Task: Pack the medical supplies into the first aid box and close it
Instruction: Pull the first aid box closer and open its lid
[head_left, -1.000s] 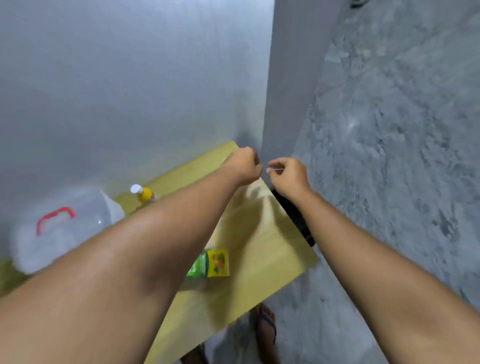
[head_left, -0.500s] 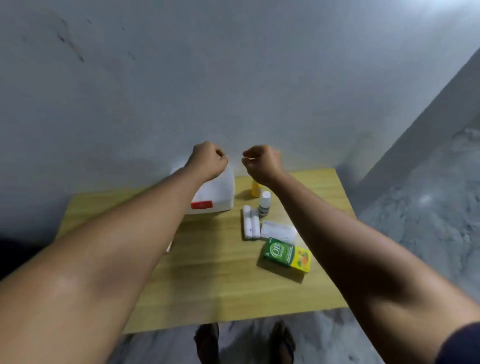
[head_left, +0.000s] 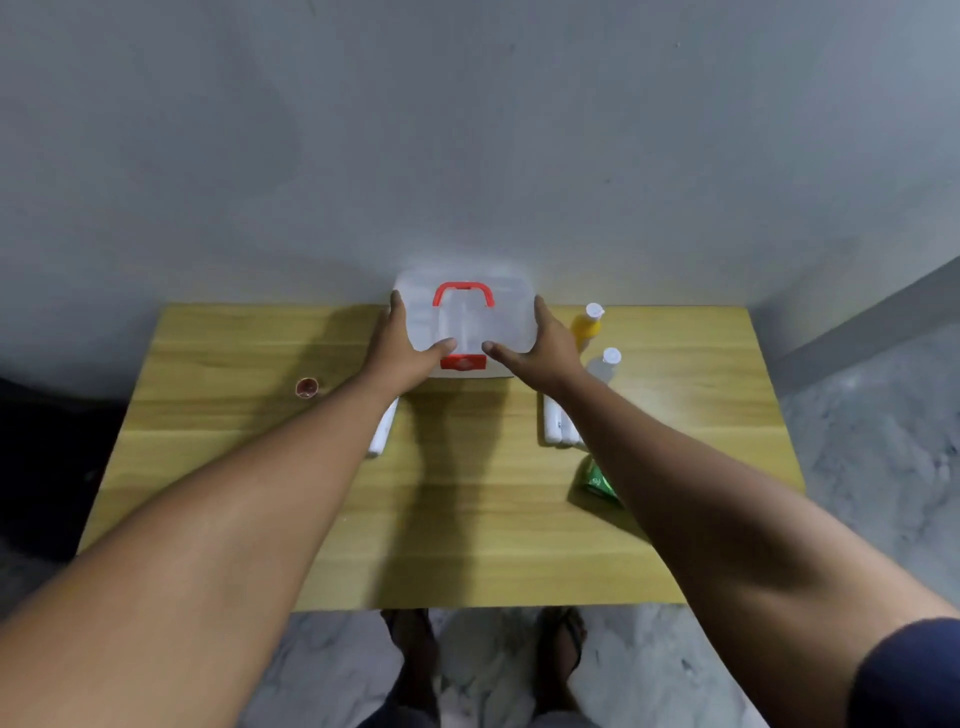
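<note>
Head camera above table (head_left: 467, 545), facing down toward wall (head_left: 467, 130).

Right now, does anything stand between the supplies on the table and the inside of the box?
Yes: the lid of the first aid box lies shut, red latch at the front. The left hand and right hand hold its sides; the yellow bottle and white rolls are outside.
</note>
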